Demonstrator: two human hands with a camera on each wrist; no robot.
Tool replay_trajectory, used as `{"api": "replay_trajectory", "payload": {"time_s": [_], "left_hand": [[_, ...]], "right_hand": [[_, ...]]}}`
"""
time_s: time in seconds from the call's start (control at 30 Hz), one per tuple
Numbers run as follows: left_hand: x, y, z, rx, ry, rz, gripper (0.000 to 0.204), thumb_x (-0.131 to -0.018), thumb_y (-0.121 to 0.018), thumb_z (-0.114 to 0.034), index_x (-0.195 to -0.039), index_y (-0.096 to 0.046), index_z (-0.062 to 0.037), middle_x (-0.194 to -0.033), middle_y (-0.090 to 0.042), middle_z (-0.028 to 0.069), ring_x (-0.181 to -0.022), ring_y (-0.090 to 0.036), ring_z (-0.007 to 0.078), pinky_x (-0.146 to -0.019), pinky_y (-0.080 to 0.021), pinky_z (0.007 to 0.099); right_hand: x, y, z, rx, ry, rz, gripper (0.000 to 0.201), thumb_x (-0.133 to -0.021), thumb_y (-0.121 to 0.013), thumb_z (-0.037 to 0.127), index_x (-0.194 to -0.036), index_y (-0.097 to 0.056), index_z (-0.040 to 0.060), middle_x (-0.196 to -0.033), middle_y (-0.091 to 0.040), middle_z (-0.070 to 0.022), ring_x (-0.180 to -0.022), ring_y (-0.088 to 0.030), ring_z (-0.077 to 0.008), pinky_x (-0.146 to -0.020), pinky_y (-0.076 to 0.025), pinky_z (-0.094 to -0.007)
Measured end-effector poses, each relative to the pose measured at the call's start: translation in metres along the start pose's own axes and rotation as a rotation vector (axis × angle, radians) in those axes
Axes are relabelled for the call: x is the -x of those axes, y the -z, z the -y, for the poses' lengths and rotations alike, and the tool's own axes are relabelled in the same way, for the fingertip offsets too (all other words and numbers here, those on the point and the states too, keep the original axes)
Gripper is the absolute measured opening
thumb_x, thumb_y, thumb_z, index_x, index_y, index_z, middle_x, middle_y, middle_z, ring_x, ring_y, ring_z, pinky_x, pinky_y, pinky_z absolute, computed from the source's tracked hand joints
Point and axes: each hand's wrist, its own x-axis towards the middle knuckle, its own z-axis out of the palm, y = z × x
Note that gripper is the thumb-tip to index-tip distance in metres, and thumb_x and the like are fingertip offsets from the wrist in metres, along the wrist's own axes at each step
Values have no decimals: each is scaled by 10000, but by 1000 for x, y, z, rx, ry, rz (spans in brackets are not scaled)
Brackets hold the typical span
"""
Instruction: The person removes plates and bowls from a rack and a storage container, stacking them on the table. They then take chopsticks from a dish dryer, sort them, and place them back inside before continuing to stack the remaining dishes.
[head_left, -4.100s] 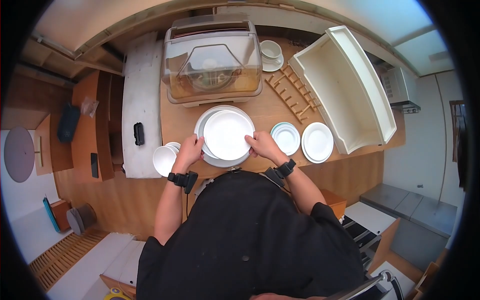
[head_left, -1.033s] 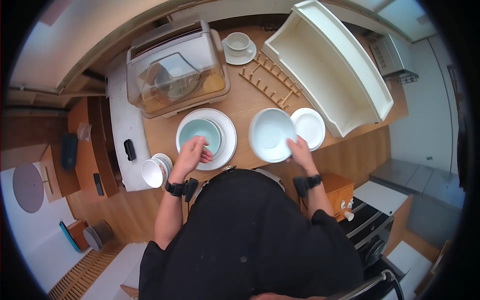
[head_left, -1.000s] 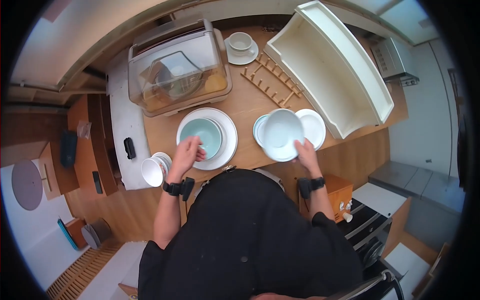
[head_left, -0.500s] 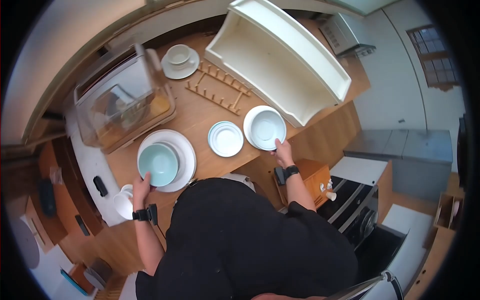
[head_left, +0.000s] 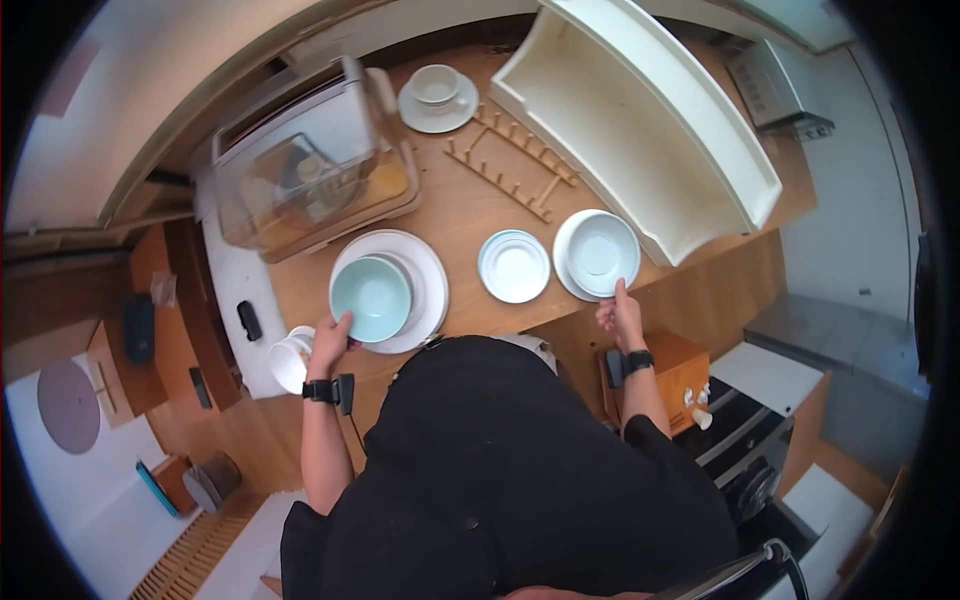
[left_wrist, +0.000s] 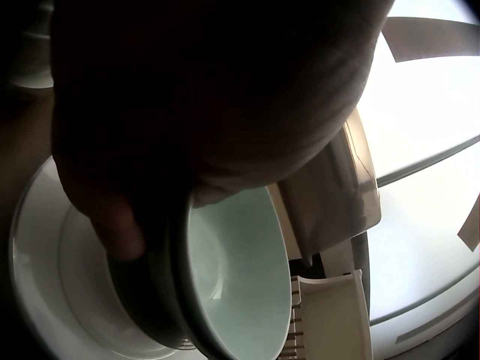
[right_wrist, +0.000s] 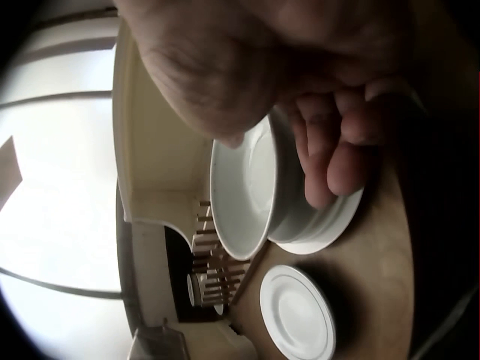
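My left hand (head_left: 329,343) grips the rim of a pale green bowl (head_left: 371,299), thumb over the edge. The bowl overlaps a stack of white plates (head_left: 430,275); in the left wrist view it is tilted. At the right, a pale blue-white bowl (head_left: 603,253) sits on a white plate (head_left: 566,262). Beside that bowl my right hand (head_left: 624,318) has its thumb tip at the rim, and its loosely curled fingers (right_wrist: 319,161) show outside the wall. A small stack of white plates (head_left: 515,267) lies left of the bowl.
A clear-lidded dish cabinet (head_left: 310,175) stands at the back left, near a cup and saucer (head_left: 437,97). A wooden peg rack (head_left: 508,165) lies before a large cream tub (head_left: 640,130). White bowls (head_left: 288,364) are at the left edge.
The right hand moved the pale bowl rightward onto the white plate, and its fingers have loosened. The left hand took hold of the green bowl's rim. Earlier, both hands held a white plate.
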Motion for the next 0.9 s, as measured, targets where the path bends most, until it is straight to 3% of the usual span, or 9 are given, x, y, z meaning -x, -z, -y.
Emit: {"api": "replay_trajectory", "payload": {"time_s": [0.1,0.23,0.3,0.37,0.43,0.53,0.73,0.8,0.9], "left_hand": [[4,3,7,7,-20,-13,347,-1017,-523,-271,-876,-641,24,-651,-640,74,-514,-587,116,-467,-467,247],[8,7,11,-7,-71,10,337,-1014,-527,-266,-885,-641,24,-650,-635,59,-516,-579,102,-469,-457,237],[12,6,9,-13,-81,20,334,-1013,-527,-266,-894,-637,26,-649,-633,56,-515,-577,99,-469,-454,236],[24,3,-6,-22,-82,29,333,-1013,-525,-268,-903,-632,28,-648,-631,55,-515,-576,96,-470,-453,236],[28,0,-13,13,-128,49,333,-1014,-521,-270,-911,-628,29,-646,-628,52,-511,-573,96,-470,-455,238],[44,-10,-46,-32,-183,76,366,-1018,-513,-286,-919,-626,48,-651,-632,66,-532,-606,108,-484,-478,256],[63,-27,-71,-107,-245,210,399,-1027,-496,-306,-940,-627,61,-669,-652,90,-566,-644,140,-519,-514,288],[58,-25,-66,-32,-209,348,383,-1034,-487,-331,-992,-632,21,-710,-664,69,-638,-652,133,-557,-513,261],[43,-20,-44,11,-198,313,355,-1037,-508,-340,-1116,-603,-8,-788,-662,64,-676,-639,120,-586,-506,242]], "right_hand": [[25,-18,16,299,8,202,565,-997,-499,547,-807,-616,27,-581,-624,-68,-456,-570,-130,-417,-420,-244],[64,-88,44,604,242,454,460,-1005,-539,457,-870,-640,29,-606,-643,-51,-525,-617,-118,-463,-456,-245],[81,-140,62,730,363,556,447,-1003,-550,436,-949,-636,1,-712,-687,-79,-598,-651,-119,-497,-487,-247],[101,-192,69,544,328,715,525,-968,-596,465,-1025,-614,-57,-848,-704,-151,-659,-701,-167,-559,-547,-282],[112,-234,71,618,456,815,594,-951,-614,474,-1162,-571,-79,-871,-698,-179,-698,-718,-203,-564,-563,-306],[133,-269,83,681,422,816,590,-975,-581,441,-1227,-537,-91,-916,-690,-185,-673,-701,-196,-558,-568,-291],[119,-256,64,463,359,805,401,-902,-499,153,-1185,-544,-127,-906,-685,-188,-671,-705,-235,-549,-599,-324],[118,-228,59,371,367,701,392,-881,-484,114,-1183,-547,-128,-930,-678,-188,-701,-707,-244,-549,-610,-330],[132,-182,69,185,390,474,410,-884,-483,95,-1242,-533,-98,-1032,-653,-184,-757,-698,-242,-568,-630,-328]]}}
